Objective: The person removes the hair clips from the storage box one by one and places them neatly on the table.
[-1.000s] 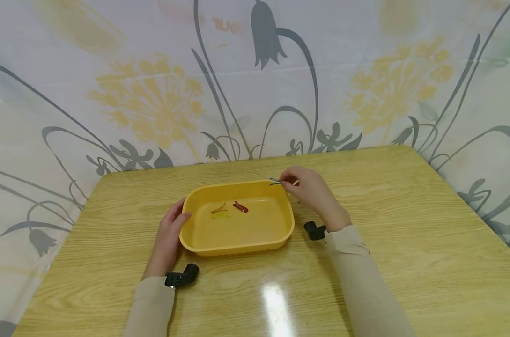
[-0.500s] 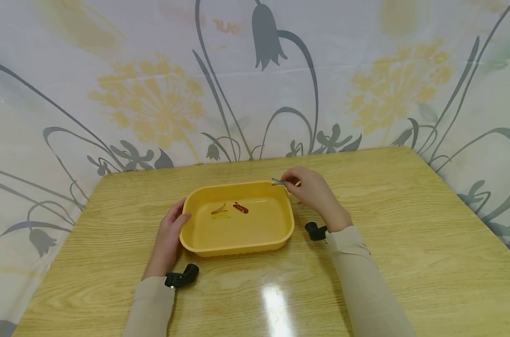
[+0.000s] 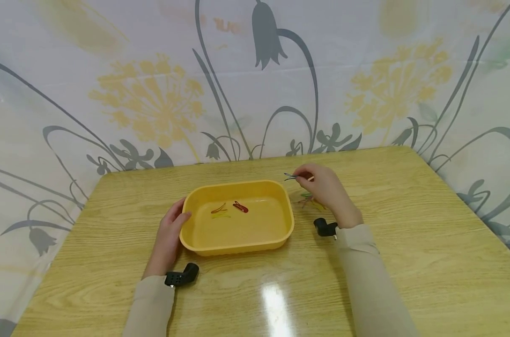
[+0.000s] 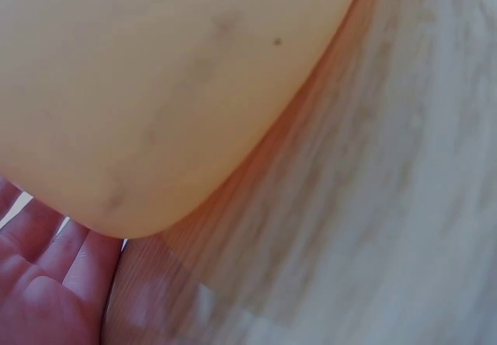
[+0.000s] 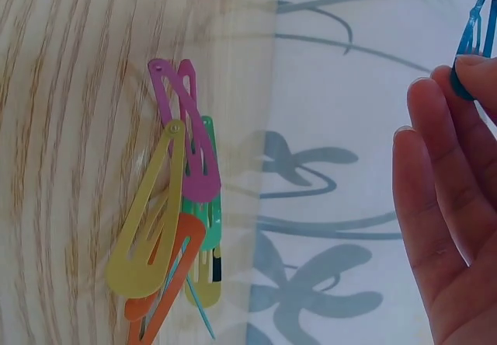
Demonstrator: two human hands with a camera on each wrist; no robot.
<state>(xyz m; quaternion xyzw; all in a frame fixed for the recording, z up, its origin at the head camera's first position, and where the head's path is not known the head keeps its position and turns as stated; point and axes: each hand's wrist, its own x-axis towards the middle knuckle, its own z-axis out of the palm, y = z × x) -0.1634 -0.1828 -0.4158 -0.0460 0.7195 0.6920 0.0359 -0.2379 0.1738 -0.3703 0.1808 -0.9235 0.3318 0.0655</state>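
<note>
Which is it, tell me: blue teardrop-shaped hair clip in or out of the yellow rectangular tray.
Out. In the head view, the right hand pinches the blue clip past the far right corner of the yellow tray.

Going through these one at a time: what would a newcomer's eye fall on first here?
Probably the yellow tub mid-table, with three hair clips inside and the left hand gripping its left end. Next, the blue snap clip pinched in the right hand, beyond the tub's far right corner. The right wrist view adds a colourful heap of snap clips lying on the table.
</note>
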